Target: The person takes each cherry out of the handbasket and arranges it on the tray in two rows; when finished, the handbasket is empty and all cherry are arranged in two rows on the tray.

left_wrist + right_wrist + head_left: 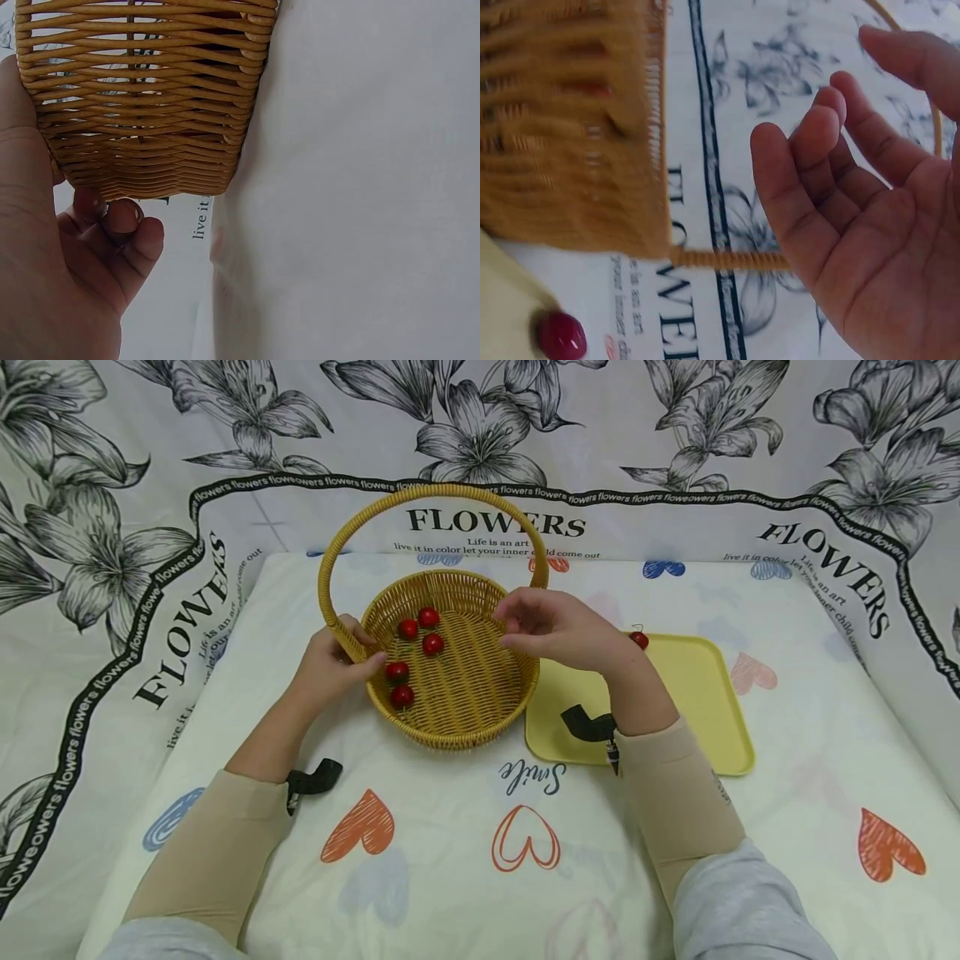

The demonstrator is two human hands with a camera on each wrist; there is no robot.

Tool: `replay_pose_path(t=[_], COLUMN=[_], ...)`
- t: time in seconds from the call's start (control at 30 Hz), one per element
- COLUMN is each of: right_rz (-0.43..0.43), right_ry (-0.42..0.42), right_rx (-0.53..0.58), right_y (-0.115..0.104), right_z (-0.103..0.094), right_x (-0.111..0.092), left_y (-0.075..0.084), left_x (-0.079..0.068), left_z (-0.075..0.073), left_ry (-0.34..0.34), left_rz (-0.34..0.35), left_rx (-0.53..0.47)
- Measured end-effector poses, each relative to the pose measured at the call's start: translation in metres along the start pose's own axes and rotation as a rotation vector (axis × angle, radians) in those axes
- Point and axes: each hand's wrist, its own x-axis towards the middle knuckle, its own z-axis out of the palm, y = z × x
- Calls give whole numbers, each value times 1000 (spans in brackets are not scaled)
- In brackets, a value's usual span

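Note:
A yellow-brown wicker basket (480, 685) with a tall hooped handle (432, 492) stands on the bed-like cloth. Several red cherries (432, 644) lie inside it, toward its left side. My left hand (330, 660) grips the basket's left rim near the foot of the handle, thumb over the edge. In the left wrist view, its other fingertips show beyond the woven wall. Over the right rim hovers my right hand (555, 627), fingers loosely bent and holding nothing. The right wrist view shows that hand (877, 225) apart from the basket wall (577, 150).
A yellow tray (705, 702) lies right of the basket, partly under my right forearm. One more cherry (639, 639) sits at its far edge. Black straps (315, 777) stick out at both wrists. A flower-printed sheet (480, 435) forms the backdrop.

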Motion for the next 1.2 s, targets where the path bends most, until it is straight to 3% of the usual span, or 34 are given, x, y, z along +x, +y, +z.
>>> replay_pose_path(t=[0.2, 0.4, 0.5, 0.63, 0.77, 0.9, 1.2], right_rz=[67, 81, 82, 28, -68, -109, -33], right_ry=[10, 10, -74, -265, -389, -398, -380], right_rx=[-57, -197, -314, -522, -586, -590, -645], right_y=[0, 2, 3, 5, 5, 7, 9], right_z=[36, 77, 96, 114, 122, 122, 124], right_x=[15, 28, 33, 38, 42, 44, 47], left_y=[-1, -1, -1, -1, 1, 4, 6], left_x=[-1, -3, -4, -4, -2, -1, 0], left_z=[-1, -1, 0, 0, 1, 1, 1], left_ry=[4, -6, -12, -8, -3, -4, 4], left_rz=[-26, 3, 11, 26, 31, 26, 10], left_rx=[26, 21, 21, 41, 46, 45, 74])
